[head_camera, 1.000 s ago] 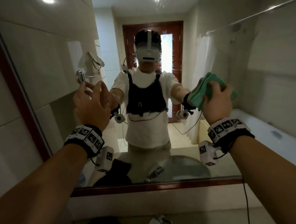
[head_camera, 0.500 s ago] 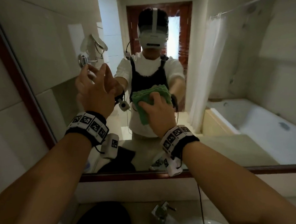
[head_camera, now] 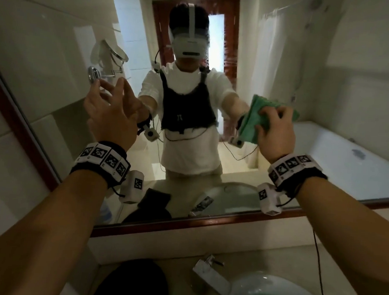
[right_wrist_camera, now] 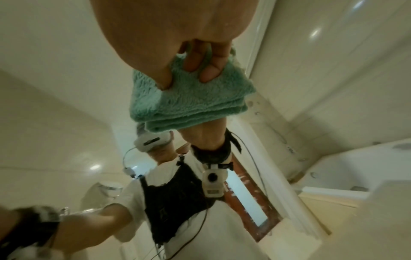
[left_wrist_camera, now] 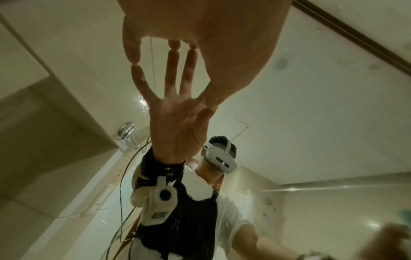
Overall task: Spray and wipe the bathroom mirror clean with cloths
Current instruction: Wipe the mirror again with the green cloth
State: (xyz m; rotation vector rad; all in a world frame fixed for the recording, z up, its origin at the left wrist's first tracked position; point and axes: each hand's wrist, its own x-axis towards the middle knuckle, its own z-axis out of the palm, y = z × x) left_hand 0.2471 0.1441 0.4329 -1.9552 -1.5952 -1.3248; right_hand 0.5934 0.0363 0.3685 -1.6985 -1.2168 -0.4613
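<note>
The large wall mirror (head_camera: 328,105) in its dark red frame fills the head view. My left hand (head_camera: 110,105) is raised at its left part, fingers spread and straight, holding nothing. In the left wrist view the fingertips (left_wrist_camera: 133,59) meet their own reflection on the glass (left_wrist_camera: 311,105). My right hand (head_camera: 277,132) grips a folded green cloth (head_camera: 252,123) and holds it flat against the mirror's right-centre. The right wrist view shows the fingers (right_wrist_camera: 200,61) curled into the fluffy cloth (right_wrist_camera: 189,102).
Below the mirror's frame (head_camera: 207,223) lie a white basin (head_camera: 271,293) with a chrome tap (head_camera: 208,271) and a black object (head_camera: 133,280) on the counter. Cables hang from both wrists. A chrome wall fitting (head_camera: 93,74) shows in the reflection near my left fingertips.
My right hand swept the cloth from the mirror's right side to the centre and back out to the right. My left hand has stayed on the glass.
</note>
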